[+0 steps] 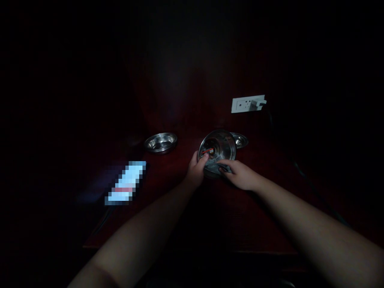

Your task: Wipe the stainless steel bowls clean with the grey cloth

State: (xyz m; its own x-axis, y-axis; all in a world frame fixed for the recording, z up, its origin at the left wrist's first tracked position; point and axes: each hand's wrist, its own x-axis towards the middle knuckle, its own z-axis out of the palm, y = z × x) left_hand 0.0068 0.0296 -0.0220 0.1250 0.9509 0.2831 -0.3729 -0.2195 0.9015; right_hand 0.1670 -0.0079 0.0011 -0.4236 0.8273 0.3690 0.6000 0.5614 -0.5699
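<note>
In a dark room my left hand [196,170] grips the near left rim of a steel bowl [220,144], which is tilted up toward me above a dark red table [180,208]. Something small and red shows inside the bowl near my left thumb. My right hand [240,174] presses a grey cloth [214,166] against the bowl's lower edge, its fingers closed on the cloth.
A second steel bowl [160,142] rests on the table to the left, and a third [240,140] sits just behind the held one. A lit screen [126,183] lies at the left. On the wall, a white socket [247,104] holds a plug with a dark cable running down the right.
</note>
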